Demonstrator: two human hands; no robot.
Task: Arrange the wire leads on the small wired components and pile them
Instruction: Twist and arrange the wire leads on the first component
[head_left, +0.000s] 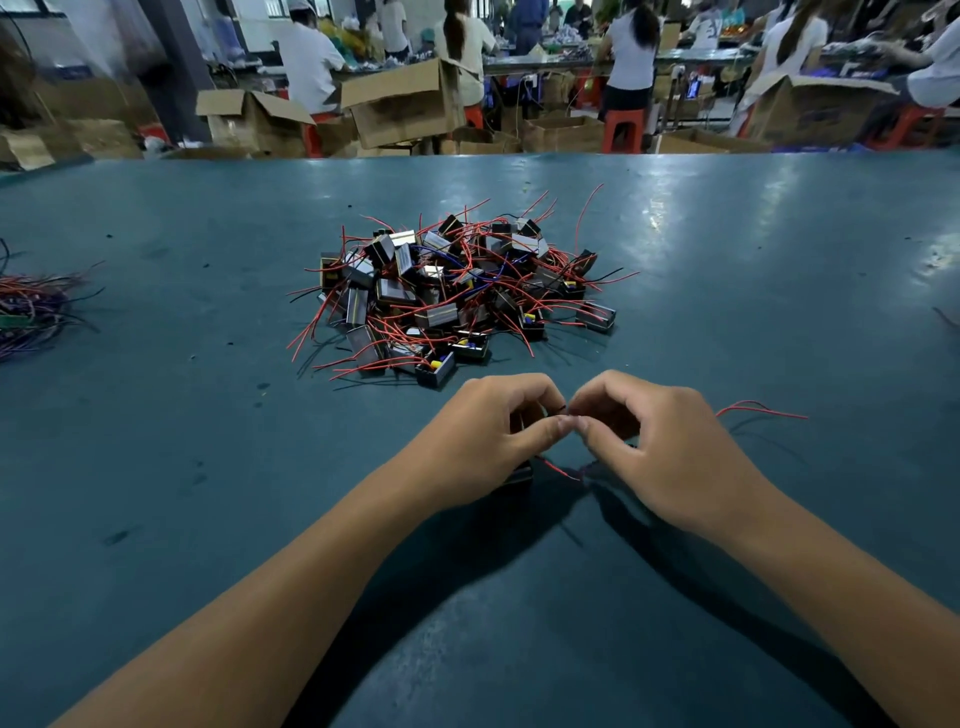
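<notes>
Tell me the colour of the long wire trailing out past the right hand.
Red: the thin wire lead on the teal table, seen in the head view.

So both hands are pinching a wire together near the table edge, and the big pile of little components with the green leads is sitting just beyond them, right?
Not quite: the leads are mostly red, not green, as the head view shows. The rest holds: the left hand and right hand pinch a thin wire between them, and the pile of components sits on the table just beyond them.
</notes>
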